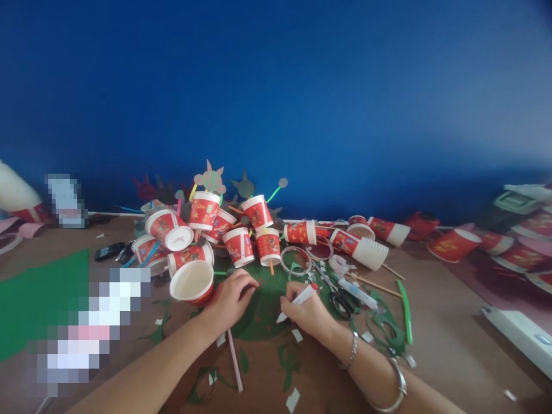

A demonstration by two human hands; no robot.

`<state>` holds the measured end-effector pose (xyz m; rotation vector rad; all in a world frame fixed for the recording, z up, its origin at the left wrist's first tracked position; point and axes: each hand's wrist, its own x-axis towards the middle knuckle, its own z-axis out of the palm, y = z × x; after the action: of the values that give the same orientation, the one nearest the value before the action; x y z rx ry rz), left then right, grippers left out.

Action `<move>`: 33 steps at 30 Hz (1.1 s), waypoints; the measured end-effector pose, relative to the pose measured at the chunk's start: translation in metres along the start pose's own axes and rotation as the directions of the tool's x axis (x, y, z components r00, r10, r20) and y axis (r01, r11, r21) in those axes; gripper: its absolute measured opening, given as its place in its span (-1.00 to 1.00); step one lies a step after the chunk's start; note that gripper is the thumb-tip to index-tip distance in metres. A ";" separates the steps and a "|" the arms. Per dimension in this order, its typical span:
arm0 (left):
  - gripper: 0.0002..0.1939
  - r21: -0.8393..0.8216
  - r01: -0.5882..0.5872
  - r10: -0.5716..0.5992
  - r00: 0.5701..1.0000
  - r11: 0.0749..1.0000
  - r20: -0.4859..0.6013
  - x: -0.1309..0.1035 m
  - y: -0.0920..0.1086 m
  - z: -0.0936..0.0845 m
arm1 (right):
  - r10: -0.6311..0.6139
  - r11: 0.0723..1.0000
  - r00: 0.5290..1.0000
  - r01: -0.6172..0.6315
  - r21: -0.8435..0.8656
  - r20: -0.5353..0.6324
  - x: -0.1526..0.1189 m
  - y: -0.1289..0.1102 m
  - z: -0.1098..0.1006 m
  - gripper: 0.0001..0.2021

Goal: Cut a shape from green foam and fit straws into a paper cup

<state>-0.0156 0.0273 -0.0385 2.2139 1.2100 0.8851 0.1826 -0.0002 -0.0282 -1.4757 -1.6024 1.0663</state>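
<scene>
Lower centre: the right hand [308,310] grips a marker [304,295] over green paper [264,305] whose marking looks unfinished; the left hand [233,298] rests there, whether gripping I cannot tell. Mid-frame, some cups [204,211] already bear paper heads [213,180].

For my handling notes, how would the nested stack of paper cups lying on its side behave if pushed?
The cup stack would probably roll, lying sideways on round rims. It seems light for its size, being paper. It may also come apart, appearing merely nested.
</scene>
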 end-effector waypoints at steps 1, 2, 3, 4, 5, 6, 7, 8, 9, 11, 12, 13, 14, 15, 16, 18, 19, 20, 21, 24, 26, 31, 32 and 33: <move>-0.86 0.000 0.000 0.000 1.000 1.000 0.000 0.000 0.000 0.000 | -0.002 1.000 1.000 0.002 -0.004 -0.003 0.000 0.000 0.000 -0.76; -0.86 0.000 -0.001 0.001 1.000 1.000 -0.001 0.000 0.000 0.000 | -0.002 1.000 1.000 0.002 0.000 -0.005 0.000 0.000 0.000 -0.76; -0.86 -0.001 -0.003 0.003 1.000 1.000 -0.002 -0.001 0.000 0.000 | 0.002 1.000 1.000 -0.002 0.011 0.000 0.000 0.000 0.000 -0.77; -0.86 -0.003 -0.004 0.004 1.000 1.000 -0.003 -0.001 0.000 0.000 | 0.009 1.000 1.000 -0.010 0.025 0.008 0.001 0.000 0.000 -0.77; -0.86 -0.004 -0.004 0.004 1.000 1.000 -0.005 -0.001 0.001 0.000 | 0.014 0.999 1.000 -0.015 0.037 0.017 0.001 -0.001 0.000 -0.77; -0.86 -0.005 -0.002 0.002 1.000 1.000 -0.005 -0.001 0.001 0.000 | 0.014 0.999 1.000 -0.015 0.040 0.025 0.001 -0.001 0.000 -0.77; -0.86 -0.007 0.000 0.000 1.000 1.000 -0.004 -0.001 0.001 0.000 | 0.008 0.999 1.000 -0.009 0.032 0.025 0.001 -0.001 0.000 -0.77; -0.86 -0.008 0.001 -0.001 1.000 1.000 -0.004 0.000 0.002 -0.001 | -0.002 1.000 1.000 0.002 0.015 0.019 0.001 -0.001 -0.001 -0.77; -0.86 -0.008 0.003 -0.003 1.000 1.000 -0.003 0.000 0.002 -0.001 | -0.013 1.000 1.000 0.013 -0.003 0.009 0.001 -0.001 -0.001 -0.76; -0.86 -0.011 0.002 -0.002 1.000 1.000 -0.006 0.000 0.001 0.000 | -0.004 1.000 1.000 0.004 0.004 0.006 0.001 -0.001 -0.001 -0.77; -0.86 -0.012 -0.001 0.001 1.000 1.000 -0.009 0.000 0.000 0.000 | 0.016 0.999 1.000 -0.017 0.041 0.010 0.001 -0.001 -0.002 -0.77; -0.86 -0.013 -0.005 0.005 1.000 1.000 -0.010 0.000 -0.001 0.001 | 0.039 0.994 0.999 -0.039 0.098 0.011 0.001 -0.001 -0.003 -0.78; -0.86 -0.014 -0.009 0.009 1.000 1.000 -0.010 0.000 -0.003 0.002 | 0.055 0.985 0.998 -0.055 0.165 0.007 0.001 -0.001 -0.003 -0.77; -0.86 -0.015 -0.013 0.012 1.000 1.000 -0.009 0.000 -0.004 0.003 | 0.062 0.971 0.998 -0.060 0.231 0.000 0.001 -0.001 -0.004 -0.76; -0.85 -0.015 -0.013 0.013 1.000 1.000 -0.007 0.000 -0.005 0.004 | 0.060 0.957 0.998 -0.055 0.286 -0.009 0.000 -0.002 -0.004 -0.74; -0.85 -0.012 -0.005 0.004 1.000 1.000 -0.004 0.000 -0.007 0.004 | 0.039 0.939 0.999 -0.036 0.341 -0.002 -0.002 -0.004 -0.003 -0.74; -0.85 -0.009 0.003 -0.003 1.000 1.000 -0.003 0.000 -0.007 0.004 | 0.026 0.940 0.999 -0.032 0.339 0.023 -0.003 -0.005 -0.002 -0.76; -0.85 -0.005 0.010 -0.010 1.000 1.000 -0.001 0.000 -0.006 0.004 | 0.015 0.948 0.999 -0.030 0.317 0.051 -0.005 -0.006 0.000 -0.78; -0.85 -0.001 0.016 -0.016 1.000 1.000 0.001 0.000 -0.005 0.003 | 0.009 0.960 0.997 -0.030 0.279 0.076 -0.006 -0.007 0.001 -0.79; -0.85 0.000 0.022 -0.022 1.000 1.000 0.007 0.000 -0.001 0.001 | 0.017 0.988 0.991 -0.036 0.152 0.129 -0.007 -0.006 0.006 -0.79; -0.85 -0.001 0.021 -0.021 1.000 1.000 0.004 0.001 0.001 0.001 | 0.036 0.994 0.990 -0.050 0.099 0.139 -0.007 -0.005 0.009 -0.78; -0.84 0.000 0.023 -0.023 1.000 1.000 -0.001 0.001 -0.001 0.002 | 0.022 0.999 0.992 -0.025 0.025 0.126 -0.007 -0.003 0.010 -0.76; -0.84 -0.002 0.023 -0.023 1.000 1.000 0.002 0.001 -0.001 0.002 | 0.015 1.000 0.992 -0.017 0.017 0.126 -0.008 -0.004 0.010 -0.76; -0.84 -0.006 0.020 -0.020 1.000 1.000 0.005 0.000 -0.002 0.002 | 0.012 1.000 0.992 -0.013 0.011 0.127 -0.008 -0.005 0.010 -0.76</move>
<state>-0.0149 0.0285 -0.0414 2.1941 1.2244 0.8740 0.1726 -0.0095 -0.0275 -1.4365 -1.6729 1.1958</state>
